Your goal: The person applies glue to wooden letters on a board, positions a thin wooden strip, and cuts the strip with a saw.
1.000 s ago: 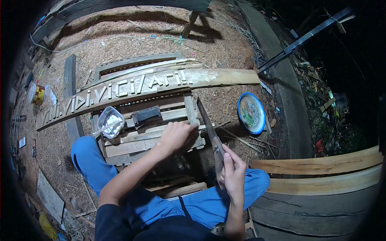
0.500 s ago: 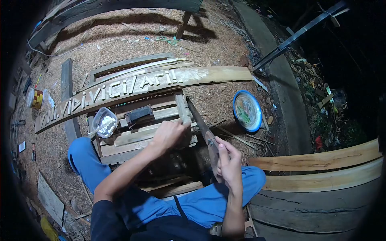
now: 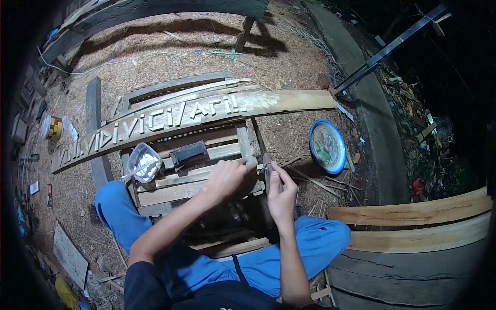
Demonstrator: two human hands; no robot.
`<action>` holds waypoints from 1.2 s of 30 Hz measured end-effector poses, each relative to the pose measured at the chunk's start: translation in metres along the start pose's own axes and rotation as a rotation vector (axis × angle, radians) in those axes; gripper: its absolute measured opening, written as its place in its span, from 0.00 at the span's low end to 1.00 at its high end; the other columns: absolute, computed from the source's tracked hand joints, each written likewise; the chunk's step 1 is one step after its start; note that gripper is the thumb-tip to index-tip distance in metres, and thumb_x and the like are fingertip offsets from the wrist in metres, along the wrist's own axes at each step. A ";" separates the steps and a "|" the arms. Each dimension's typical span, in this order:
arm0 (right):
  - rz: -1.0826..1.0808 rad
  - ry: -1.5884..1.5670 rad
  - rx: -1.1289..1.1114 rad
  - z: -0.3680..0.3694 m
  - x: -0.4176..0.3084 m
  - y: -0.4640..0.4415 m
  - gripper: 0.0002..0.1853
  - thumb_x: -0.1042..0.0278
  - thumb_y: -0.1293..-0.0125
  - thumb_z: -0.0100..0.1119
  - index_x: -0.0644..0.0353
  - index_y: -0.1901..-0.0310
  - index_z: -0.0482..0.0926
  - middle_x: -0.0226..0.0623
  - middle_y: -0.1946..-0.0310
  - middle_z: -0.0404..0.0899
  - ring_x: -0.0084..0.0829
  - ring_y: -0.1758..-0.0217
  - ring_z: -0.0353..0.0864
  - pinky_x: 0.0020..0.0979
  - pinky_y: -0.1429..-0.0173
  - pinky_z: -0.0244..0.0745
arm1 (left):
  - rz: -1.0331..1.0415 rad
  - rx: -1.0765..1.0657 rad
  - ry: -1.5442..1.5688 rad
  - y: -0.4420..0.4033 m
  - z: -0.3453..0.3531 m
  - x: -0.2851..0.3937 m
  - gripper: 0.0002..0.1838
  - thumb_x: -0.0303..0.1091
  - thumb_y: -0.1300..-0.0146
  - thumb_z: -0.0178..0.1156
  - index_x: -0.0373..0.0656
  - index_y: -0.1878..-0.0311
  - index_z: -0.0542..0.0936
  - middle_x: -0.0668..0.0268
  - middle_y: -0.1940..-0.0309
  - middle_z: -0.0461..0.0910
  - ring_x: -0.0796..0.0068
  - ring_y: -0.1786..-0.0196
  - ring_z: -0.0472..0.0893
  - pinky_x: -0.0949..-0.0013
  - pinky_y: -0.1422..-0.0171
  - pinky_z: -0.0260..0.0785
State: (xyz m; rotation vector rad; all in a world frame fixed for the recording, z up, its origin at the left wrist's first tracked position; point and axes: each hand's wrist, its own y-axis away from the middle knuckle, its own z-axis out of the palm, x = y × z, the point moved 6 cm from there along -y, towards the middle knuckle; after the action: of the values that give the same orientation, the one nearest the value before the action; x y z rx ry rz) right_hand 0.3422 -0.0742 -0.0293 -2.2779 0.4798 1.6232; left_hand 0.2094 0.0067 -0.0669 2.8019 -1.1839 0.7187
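My left hand (image 3: 229, 181) is a closed fist at the right front edge of a slatted wooden pallet (image 3: 175, 192). Its fingertips are turned away, so whatever it grips is hidden. My right hand (image 3: 282, 195) pinches, thumb against finger, at a long dark blade-like strip (image 3: 262, 142) that runs away from me past the pallet's right side. A small pale bit shows between the hands, too small to name. Across the pallet's far side lies a long board (image 3: 289, 98) with raised wooden letters on it. A clear plastic tub (image 3: 133, 155) of white paste sits on the slats beside a dark block (image 3: 190, 153).
A blue-rimmed round tray (image 3: 312, 145) lies on the sawdust to the right. Pale planks (image 3: 408, 209) lie at the lower right, next to a dark wooden surface. A patterned bucket (image 3: 51, 128) stands far left. A metal post (image 3: 387, 51) slants at the upper right.
My right hand has moved left and away from me, closer to the left hand. The dark strip has swung more upright. The whole view has shifted slightly.
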 end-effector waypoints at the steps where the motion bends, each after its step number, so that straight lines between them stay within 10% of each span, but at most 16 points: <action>1: 0.002 -0.013 -0.018 -0.008 0.009 -0.003 0.20 0.67 0.18 0.51 0.73 0.36 0.79 0.53 0.38 0.82 0.35 0.33 0.81 0.34 0.30 0.74 | 0.021 0.037 0.005 -0.001 0.000 0.003 0.13 0.34 0.34 0.60 0.52 0.47 0.84 0.56 0.65 0.85 0.56 0.65 0.89 0.55 0.66 0.79; 2: 0.012 0.000 0.002 -0.017 0.041 -0.007 0.20 0.65 0.17 0.50 0.70 0.34 0.78 0.43 0.59 0.88 0.27 0.56 0.88 0.30 0.53 0.84 | 0.018 0.052 0.032 -0.001 -0.001 0.005 0.11 0.34 0.34 0.60 0.51 0.50 0.84 0.56 0.67 0.84 0.54 0.66 0.89 0.53 0.67 0.79; 3: 0.006 0.007 -0.003 -0.023 0.035 -0.008 0.20 0.65 0.17 0.50 0.70 0.34 0.78 0.43 0.59 0.88 0.27 0.56 0.88 0.30 0.53 0.84 | 0.014 0.059 0.037 -0.003 -0.001 0.005 0.11 0.34 0.34 0.60 0.51 0.50 0.84 0.56 0.67 0.84 0.54 0.66 0.89 0.53 0.67 0.79; 5: 0.282 -0.413 -0.015 -0.025 0.039 -0.001 0.21 0.60 0.16 0.50 0.61 0.31 0.77 0.18 0.86 0.56 0.10 0.89 0.51 0.22 0.86 0.44 | 0.004 0.052 0.053 -0.003 -0.001 0.003 0.08 0.36 0.34 0.61 0.49 0.54 0.84 0.55 0.69 0.84 0.51 0.66 0.88 0.51 0.67 0.78; 36: 0.455 -0.172 -0.100 -0.082 -0.061 0.070 0.22 0.64 0.16 0.51 0.65 0.28 0.74 0.15 0.84 0.59 0.10 0.86 0.53 0.21 0.82 0.49 | -0.020 -0.030 0.077 -0.004 0.006 -0.006 0.12 0.35 0.33 0.59 0.52 0.47 0.83 0.56 0.68 0.85 0.52 0.64 0.88 0.50 0.64 0.77</action>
State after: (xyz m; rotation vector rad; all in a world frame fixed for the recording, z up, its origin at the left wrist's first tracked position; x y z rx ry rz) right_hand 0.3629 -0.1664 0.0511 -2.1785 0.9452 2.0747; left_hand 0.2110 0.0124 -0.0741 2.7304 -1.1428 0.7930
